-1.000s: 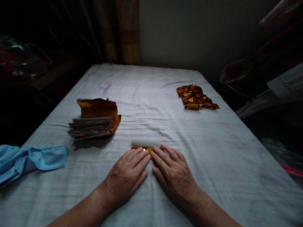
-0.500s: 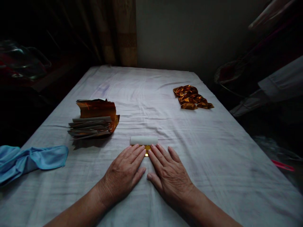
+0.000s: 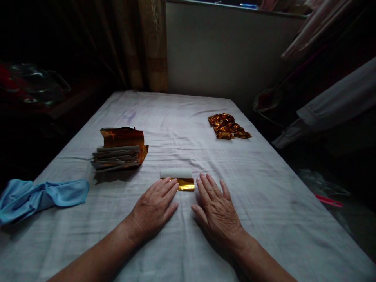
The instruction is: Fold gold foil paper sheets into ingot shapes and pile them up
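Observation:
A small sheet of gold foil paper [image 3: 186, 184] lies on the cloth-covered table in front of me, with a pale strip [image 3: 176, 172] along its far edge. My left hand [image 3: 157, 203] is laid flat, its fingertips resting on the left part of the gold paper and hiding it. Just right of the paper, apart from it, is my right hand [image 3: 216, 205], palm down with fingers stretched out and nothing in it.
Left of centre stands a stack of gold and grey foil papers [image 3: 117, 156]. Several folded gold pieces [image 3: 226, 126] lie at the far right. A blue cloth [image 3: 49, 196] rests at the left edge. White fabric [image 3: 337, 94] hangs beyond the right table edge.
My right hand has come off the gold paper and shifted right, uncovering its right part. My left hand stays on the paper. The camera view has tilted up and turned slightly.

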### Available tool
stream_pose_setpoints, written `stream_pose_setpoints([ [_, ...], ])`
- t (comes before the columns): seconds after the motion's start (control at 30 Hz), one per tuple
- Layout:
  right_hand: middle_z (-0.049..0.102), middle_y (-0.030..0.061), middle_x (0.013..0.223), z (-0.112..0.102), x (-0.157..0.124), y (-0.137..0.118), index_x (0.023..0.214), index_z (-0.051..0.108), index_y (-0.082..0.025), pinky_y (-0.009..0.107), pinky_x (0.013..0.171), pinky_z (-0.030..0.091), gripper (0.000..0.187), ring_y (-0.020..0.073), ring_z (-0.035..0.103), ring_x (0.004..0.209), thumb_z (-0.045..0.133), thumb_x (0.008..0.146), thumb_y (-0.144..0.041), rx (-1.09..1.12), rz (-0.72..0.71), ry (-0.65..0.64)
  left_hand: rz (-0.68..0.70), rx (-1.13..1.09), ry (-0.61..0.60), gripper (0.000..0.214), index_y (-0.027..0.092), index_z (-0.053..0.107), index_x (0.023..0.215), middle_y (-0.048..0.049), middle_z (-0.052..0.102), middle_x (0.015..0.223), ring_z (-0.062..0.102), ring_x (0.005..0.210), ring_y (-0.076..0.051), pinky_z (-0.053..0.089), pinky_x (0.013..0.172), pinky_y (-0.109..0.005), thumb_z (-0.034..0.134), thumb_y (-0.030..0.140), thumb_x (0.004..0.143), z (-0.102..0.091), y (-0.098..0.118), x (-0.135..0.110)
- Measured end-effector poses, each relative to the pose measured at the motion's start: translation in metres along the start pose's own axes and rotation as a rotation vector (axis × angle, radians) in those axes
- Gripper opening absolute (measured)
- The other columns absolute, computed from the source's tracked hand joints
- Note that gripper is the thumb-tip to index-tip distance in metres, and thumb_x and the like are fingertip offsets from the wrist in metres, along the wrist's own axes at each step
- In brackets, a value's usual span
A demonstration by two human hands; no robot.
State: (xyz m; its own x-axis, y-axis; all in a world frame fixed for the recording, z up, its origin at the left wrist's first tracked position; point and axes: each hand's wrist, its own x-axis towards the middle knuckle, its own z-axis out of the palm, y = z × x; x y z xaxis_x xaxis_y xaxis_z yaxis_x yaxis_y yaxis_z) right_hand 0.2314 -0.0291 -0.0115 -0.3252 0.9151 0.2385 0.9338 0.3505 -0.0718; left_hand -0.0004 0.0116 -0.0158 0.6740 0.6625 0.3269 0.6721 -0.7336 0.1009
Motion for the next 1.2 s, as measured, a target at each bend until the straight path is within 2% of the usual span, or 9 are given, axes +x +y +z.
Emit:
stream_pose_setpoints([
  [0.07,0.035,0.0119,0.158,0.0,0.006,-0.008,0.152,0.039,-0.015,0.052,0.121,0.017,0.06,0.0278,0.031,0.147,0.05,0.097,-0.037,0.055,-0.059,-0.016,-0.005,-0.011,-0.002,0.045,0.012,0.053,0.14,-0.0128,0.057,0.143,0.053,0.133,-0.027,0.044,0.112,-0.045,0.046,0.032,0.1,0.001,0.0,0.0],
  [0.13,0.036,0.0108,0.158,0.0,0.013,-0.015,0.152,0.038,-0.017,0.052,0.121,0.017,0.06,0.0271,0.031,0.147,0.049,0.098,-0.04,0.123,-0.11,-0.103,-0.006,-0.014,-0.004,0.045,0.012,0.052,0.14,-0.0132,0.057,0.144,0.053,0.133,-0.026,0.044,0.111,-0.045,0.045,0.031,0.1,0.002,0.0,0.0],
  [0.23,0.036,0.0115,0.158,-0.001,0.022,-0.019,0.153,0.037,-0.016,0.056,0.121,0.019,0.063,0.0274,0.032,0.147,0.045,0.1,-0.05,0.188,-0.09,-0.231,0.01,-0.003,-0.017,0.047,0.01,0.051,0.142,-0.0136,0.056,0.145,0.052,0.134,-0.025,0.043,0.112,-0.043,0.045,0.031,0.1,0.001,-0.002,-0.001],
  [0.33,0.032,0.0116,0.159,-0.003,0.025,-0.019,0.153,0.036,-0.016,0.057,0.121,0.018,0.066,0.0275,0.03,0.148,0.044,0.1,-0.055,0.206,-0.058,-0.274,0.027,0.003,-0.052,0.049,0.013,0.049,0.144,-0.0118,0.056,0.145,0.051,0.136,-0.024,0.039,0.115,-0.043,0.046,0.035,0.1,-0.004,-0.007,-0.006],
  [0.63,0.034,0.0119,0.159,-0.003,0.023,-0.015,0.153,0.037,-0.018,0.057,0.121,0.017,0.066,0.0273,0.028,0.149,0.045,0.099,-0.056,0.187,-0.084,-0.27,-0.005,0.028,-0.094,0.048,0.022,0.05,0.145,-0.0081,0.057,0.145,0.048,0.138,-0.026,0.03,0.117,-0.048,0.048,0.039,0.1,-0.018,-0.026,-0.03],
  [0.87,0.035,0.0142,0.158,-0.01,0.028,-0.023,0.15,0.041,-0.014,0.058,0.12,0.017,0.065,0.0296,0.03,0.148,0.042,0.1,-0.055,0.146,-0.065,-0.269,-0.088,0.046,-0.046,0.046,0.02,0.053,0.142,-0.0071,0.059,0.143,0.048,0.136,-0.028,0.025,0.119,-0.051,0.045,0.038,0.101,-0.016,-0.001,-0.029],
  [0.97,0.035,0.0136,0.158,-0.007,0.029,-0.032,0.152,0.038,-0.014,0.055,0.121,0.016,0.066,0.0277,0.029,0.148,0.04,0.1,-0.056,0.173,-0.124,-0.251,-0.137,0.049,0.005,0.045,0.019,0.056,0.139,-0.0077,0.061,0.14,0.05,0.135,-0.027,0.024,0.119,-0.051,0.042,0.039,0.101,-0.013,0.009,-0.031],
  [1.07,0.033,0.0111,0.159,-0.003,0.027,-0.035,0.153,0.036,-0.016,0.054,0.122,0.017,0.066,0.0255,0.029,0.149,0.039,0.101,-0.056,0.21,-0.173,-0.245,-0.147,0.059,0.034,0.044,0.02,0.056,0.14,-0.0082,0.062,0.138,0.051,0.133,-0.026,0.023,0.12,-0.05,0.041,0.037,0.101,-0.012,0.014,-0.031],
  [1.2,0.032,0.0114,0.159,-0.001,0.02,-0.024,0.152,0.037,-0.018,0.057,0.121,0.019,0.065,0.0268,0.029,0.148,0.043,0.1,-0.055,0.181,-0.121,-0.246,-0.141,0.083,0.037,0.042,0.021,0.059,0.136,-0.0064,0.064,0.136,0.054,0.131,-0.027,0.022,0.119,-0.052,0.044,0.036,0.1,-0.015,0.013,-0.029],
])
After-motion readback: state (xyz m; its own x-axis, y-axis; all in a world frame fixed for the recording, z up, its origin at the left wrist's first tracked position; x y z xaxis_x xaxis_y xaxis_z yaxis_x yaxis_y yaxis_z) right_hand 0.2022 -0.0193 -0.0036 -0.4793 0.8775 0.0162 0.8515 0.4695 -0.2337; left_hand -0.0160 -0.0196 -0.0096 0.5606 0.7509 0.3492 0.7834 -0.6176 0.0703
